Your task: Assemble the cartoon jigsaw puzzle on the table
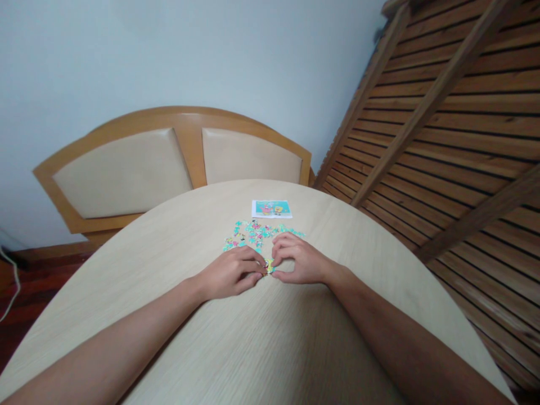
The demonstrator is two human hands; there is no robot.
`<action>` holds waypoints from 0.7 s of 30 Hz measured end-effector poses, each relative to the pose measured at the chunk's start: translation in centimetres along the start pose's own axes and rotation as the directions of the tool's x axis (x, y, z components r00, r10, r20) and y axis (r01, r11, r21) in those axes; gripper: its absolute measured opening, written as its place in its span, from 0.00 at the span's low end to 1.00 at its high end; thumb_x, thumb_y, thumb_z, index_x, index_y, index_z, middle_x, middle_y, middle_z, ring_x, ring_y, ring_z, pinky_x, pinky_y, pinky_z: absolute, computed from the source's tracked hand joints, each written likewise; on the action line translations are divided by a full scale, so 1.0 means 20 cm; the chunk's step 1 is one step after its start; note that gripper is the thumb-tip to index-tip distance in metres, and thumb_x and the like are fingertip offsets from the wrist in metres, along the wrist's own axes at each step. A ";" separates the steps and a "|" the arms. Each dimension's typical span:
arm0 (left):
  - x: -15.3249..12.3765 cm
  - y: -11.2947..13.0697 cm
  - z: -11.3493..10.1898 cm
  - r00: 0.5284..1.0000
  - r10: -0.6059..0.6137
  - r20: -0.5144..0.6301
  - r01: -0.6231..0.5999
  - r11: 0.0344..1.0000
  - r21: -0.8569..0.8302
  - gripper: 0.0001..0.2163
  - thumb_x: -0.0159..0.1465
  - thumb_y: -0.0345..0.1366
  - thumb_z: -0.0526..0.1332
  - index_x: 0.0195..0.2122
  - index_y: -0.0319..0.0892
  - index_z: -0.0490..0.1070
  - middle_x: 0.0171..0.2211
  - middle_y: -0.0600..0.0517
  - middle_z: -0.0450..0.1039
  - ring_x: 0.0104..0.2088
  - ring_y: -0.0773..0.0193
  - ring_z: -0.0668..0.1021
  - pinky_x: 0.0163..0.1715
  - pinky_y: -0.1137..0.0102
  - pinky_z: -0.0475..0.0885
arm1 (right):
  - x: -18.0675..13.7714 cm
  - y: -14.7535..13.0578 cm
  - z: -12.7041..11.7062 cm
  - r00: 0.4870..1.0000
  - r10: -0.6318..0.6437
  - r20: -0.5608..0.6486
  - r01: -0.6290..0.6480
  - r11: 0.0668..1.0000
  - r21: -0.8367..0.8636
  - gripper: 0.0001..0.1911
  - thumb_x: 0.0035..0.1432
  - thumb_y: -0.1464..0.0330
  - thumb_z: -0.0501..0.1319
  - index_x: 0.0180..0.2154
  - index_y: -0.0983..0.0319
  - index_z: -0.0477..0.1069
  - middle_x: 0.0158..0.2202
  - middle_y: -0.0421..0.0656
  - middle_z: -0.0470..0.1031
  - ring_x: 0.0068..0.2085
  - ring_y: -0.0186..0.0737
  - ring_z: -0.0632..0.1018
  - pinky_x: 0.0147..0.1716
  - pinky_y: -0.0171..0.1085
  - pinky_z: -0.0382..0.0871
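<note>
Between my two hands lies a small cluster of yellow and teal puzzle pieces (270, 265) on the table. My left hand (234, 272) grips its left side, thumb and fingers closed in. From the right, my right hand (301, 261) pinches the other side of the cluster with thumb and index finger. Just beyond the hands, many loose puzzle pieces (255, 229) in teal, pink, white and yellow are spread out. Behind them a picture card (272, 208) lies flat, with a pink and a yellow cartoon figure on teal. My fingers partly hide the cluster.
The round pale wooden table (189, 343) fills the foreground. A wooden headboard with cream panels (126, 171) stands behind it against a pale wall (189, 50). At the right leans a slatted wooden frame (455, 124). A white cable (17, 281) hangs at the far left.
</note>
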State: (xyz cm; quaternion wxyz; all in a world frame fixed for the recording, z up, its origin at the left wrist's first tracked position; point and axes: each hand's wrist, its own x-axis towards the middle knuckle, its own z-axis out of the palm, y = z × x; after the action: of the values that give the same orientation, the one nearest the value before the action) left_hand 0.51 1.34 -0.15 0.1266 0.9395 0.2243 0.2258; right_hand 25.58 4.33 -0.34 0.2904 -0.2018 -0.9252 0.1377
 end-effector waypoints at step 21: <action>0.00 -0.01 0.01 1.000 0.021 0.009 -0.021 1.000 -0.016 0.11 0.70 0.33 0.55 0.46 0.44 0.77 0.46 0.47 0.77 0.47 0.60 0.78 0.52 0.64 0.72 | -0.05 0.12 0.04 0.901 0.429 -0.063 -0.429 0.861 -0.272 0.23 0.67 0.57 0.57 0.60 0.55 0.69 0.64 0.46 0.68 0.65 0.56 0.63 0.62 0.59 0.56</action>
State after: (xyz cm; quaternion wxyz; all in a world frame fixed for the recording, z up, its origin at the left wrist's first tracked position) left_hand 0.53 1.44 -0.40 0.1325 0.9419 0.2120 0.2246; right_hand 26.56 5.93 -2.23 0.2214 -0.4414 -0.8670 0.0668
